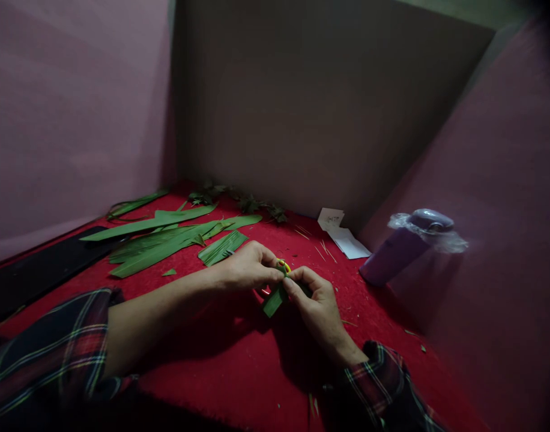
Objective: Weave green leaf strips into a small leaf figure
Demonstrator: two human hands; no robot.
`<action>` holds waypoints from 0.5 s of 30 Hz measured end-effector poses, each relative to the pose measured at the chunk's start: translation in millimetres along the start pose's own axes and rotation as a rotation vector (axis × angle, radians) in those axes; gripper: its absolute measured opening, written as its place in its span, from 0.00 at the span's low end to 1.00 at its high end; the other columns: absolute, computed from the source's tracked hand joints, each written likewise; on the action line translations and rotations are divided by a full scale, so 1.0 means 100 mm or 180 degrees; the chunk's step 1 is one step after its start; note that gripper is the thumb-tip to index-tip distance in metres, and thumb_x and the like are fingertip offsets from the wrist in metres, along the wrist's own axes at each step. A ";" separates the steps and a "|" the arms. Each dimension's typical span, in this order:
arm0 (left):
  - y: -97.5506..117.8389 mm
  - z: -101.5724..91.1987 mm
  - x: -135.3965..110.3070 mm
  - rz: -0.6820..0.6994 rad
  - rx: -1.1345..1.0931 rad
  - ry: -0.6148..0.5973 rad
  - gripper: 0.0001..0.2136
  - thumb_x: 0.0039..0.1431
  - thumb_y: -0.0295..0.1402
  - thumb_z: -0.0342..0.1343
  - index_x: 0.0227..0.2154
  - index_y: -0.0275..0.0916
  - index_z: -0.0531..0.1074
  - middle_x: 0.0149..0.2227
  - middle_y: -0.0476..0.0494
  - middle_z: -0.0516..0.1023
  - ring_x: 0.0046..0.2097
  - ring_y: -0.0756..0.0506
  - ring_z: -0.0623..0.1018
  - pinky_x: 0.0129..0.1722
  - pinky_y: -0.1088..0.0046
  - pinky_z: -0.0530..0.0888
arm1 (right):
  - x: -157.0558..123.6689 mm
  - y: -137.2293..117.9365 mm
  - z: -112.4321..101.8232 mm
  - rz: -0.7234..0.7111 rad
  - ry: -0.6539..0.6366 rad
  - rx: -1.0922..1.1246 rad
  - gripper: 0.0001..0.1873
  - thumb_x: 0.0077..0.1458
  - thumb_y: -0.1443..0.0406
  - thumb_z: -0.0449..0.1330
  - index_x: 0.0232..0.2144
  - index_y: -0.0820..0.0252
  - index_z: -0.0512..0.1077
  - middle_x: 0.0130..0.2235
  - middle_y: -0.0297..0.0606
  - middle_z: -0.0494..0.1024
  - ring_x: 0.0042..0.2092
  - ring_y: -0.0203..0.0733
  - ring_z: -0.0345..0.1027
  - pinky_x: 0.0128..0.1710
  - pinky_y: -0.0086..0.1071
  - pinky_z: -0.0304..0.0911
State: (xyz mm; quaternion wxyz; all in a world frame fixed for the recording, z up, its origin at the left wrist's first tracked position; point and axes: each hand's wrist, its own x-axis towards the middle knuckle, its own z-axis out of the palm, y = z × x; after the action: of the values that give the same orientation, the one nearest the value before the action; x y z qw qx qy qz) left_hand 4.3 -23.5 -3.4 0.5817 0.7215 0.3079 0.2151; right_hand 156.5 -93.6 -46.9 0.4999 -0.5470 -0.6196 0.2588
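My left hand [252,264] and my right hand [314,300] meet above the red cloth, thumbs and fingers pinched together. Between them is a green leaf strip [275,301], its cut end hanging down toward me. Both sets of fingertips grip its upper part, and they hide how it is folded there. Just behind the fingertips shows a curved yellow piece [284,264]; its kind cannot be made out. A short cut leaf piece [223,247] lies on the cloth beyond my left hand.
Long green leaves [167,243] spread at the left, near a dark flat board [41,270]. Leafy sprigs [248,204] lie along the back. Thin sticks [325,251], white papers [350,243] and a leaning purple container [394,255] topped with clear plastic are to the right. Walls enclose the red cloth [221,384].
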 end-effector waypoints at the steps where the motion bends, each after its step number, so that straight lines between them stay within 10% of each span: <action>1: 0.00 0.00 0.00 -0.0001 -0.0004 -0.0002 0.05 0.44 0.29 0.54 0.19 0.34 0.71 0.15 0.55 0.66 0.19 0.55 0.65 0.20 0.81 0.63 | 0.00 0.00 0.00 0.0005 -0.0002 0.0026 0.09 0.51 0.62 0.57 0.25 0.62 0.69 0.22 0.30 0.66 0.25 0.33 0.56 0.25 0.27 0.53; 15: -0.01 0.00 0.04 -0.0050 -0.0280 0.0037 0.07 0.43 0.32 0.59 0.18 0.32 0.71 0.14 0.53 0.67 0.18 0.55 0.65 0.19 0.80 0.61 | -0.01 0.01 0.01 0.0278 0.0115 0.0639 0.09 0.49 0.61 0.60 0.25 0.62 0.69 0.22 0.29 0.66 0.24 0.31 0.55 0.23 0.25 0.52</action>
State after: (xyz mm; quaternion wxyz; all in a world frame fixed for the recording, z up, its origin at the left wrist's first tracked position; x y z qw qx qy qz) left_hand 7.2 -20.5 -4.8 0.6128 0.6915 0.3072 0.2280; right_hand 156.2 -94.0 -48.8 0.5515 -0.5253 -0.5570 0.3312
